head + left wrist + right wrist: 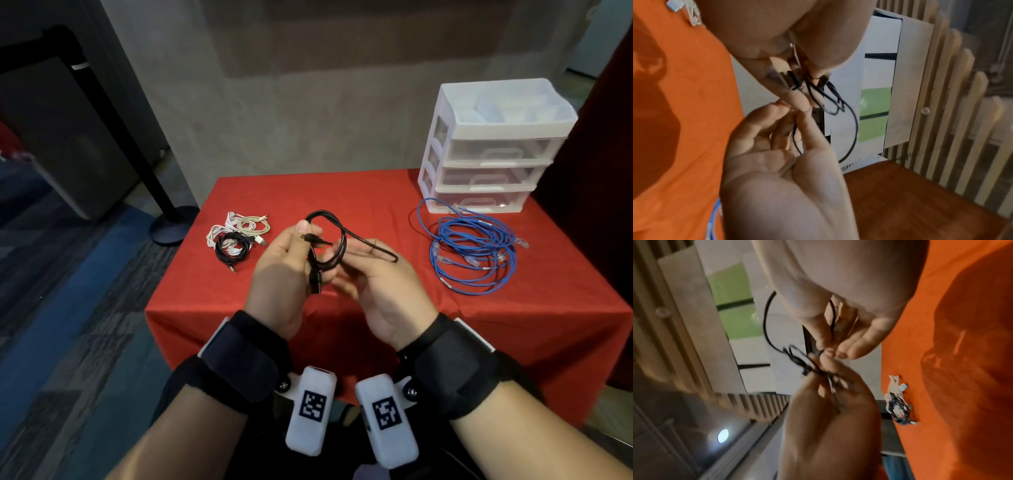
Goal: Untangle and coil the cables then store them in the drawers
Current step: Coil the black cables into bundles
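A thin black cable (342, 236) is gathered in loose loops between my two hands, above the middle of the red-covered table (342, 192). My left hand (308, 240) pinches the loops near the top with thumb and fingers, and a plug hangs below it. My right hand (346, 274) holds the lower strands in curled fingers. In the left wrist view the cable (851, 129) runs between the left hand's (793, 110) thumb and fingers. The right wrist view is blurred; the cable (765, 324) bunches across the right hand's (824, 368) fingers. A white drawer unit (489, 150) stands back right, its three drawers closed.
A loose blue network cable (472, 246) sprawls in front of the drawers. A small tangle of white and black cables (236, 236) lies on the table's left side, also seen from the right wrist (898, 402). A black post base (171, 222) stands on the floor, left.
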`<state>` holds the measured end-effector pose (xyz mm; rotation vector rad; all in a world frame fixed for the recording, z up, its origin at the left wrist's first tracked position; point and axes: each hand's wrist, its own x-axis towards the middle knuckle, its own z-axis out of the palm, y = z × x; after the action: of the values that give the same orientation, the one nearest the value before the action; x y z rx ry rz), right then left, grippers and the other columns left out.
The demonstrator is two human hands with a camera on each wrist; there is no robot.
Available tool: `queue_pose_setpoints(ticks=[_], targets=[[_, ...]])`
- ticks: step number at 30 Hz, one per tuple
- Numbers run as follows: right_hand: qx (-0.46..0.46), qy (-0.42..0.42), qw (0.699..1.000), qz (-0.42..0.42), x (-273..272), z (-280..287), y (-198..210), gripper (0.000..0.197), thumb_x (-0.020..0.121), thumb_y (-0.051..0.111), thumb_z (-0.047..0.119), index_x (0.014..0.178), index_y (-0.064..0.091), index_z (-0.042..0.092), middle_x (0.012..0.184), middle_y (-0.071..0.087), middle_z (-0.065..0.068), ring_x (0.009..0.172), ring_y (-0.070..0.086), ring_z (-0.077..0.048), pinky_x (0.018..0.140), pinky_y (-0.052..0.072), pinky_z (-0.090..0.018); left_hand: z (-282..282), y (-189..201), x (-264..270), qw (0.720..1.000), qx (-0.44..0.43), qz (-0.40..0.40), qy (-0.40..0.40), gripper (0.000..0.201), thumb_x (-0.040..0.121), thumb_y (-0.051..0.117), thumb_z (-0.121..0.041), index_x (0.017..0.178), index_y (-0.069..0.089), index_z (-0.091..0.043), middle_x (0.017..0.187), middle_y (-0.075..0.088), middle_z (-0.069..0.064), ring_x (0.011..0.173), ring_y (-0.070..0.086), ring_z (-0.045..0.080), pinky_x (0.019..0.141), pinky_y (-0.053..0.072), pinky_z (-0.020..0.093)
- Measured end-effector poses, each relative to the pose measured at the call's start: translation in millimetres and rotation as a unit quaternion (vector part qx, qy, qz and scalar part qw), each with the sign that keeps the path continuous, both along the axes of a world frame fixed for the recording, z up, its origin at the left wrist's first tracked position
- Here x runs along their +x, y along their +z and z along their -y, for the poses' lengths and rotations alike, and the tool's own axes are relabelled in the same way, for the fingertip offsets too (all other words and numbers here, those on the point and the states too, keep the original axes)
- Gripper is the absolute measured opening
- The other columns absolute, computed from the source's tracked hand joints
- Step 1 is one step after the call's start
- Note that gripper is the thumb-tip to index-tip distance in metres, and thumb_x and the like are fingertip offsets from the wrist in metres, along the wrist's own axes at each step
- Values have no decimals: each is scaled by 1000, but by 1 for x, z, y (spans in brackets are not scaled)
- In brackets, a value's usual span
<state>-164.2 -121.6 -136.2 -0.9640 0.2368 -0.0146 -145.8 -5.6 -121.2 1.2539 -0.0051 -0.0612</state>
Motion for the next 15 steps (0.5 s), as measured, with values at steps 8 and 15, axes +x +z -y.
queue_pose_setpoints(ticks=[8,15], targets=[[-218,124,964,87,-8,6,-8,11,90,72,4,88,67,13,79,72,7,71,61,-1,69,45,-15,-5,-20,6,997,58,37,28,28,108,42,-29,92,62,-16,67,51,-6,60,41,11,57,33,25],[-437,46,874,210,33,45,8,38,81,82,35,117,67,32,109,67,6,91,63,-11,81,49,-25,-4,-19,49,979,184,89,22,27,107,48,-22,86,64,-15,61,52,-6,55,50,8,67,45,36]])
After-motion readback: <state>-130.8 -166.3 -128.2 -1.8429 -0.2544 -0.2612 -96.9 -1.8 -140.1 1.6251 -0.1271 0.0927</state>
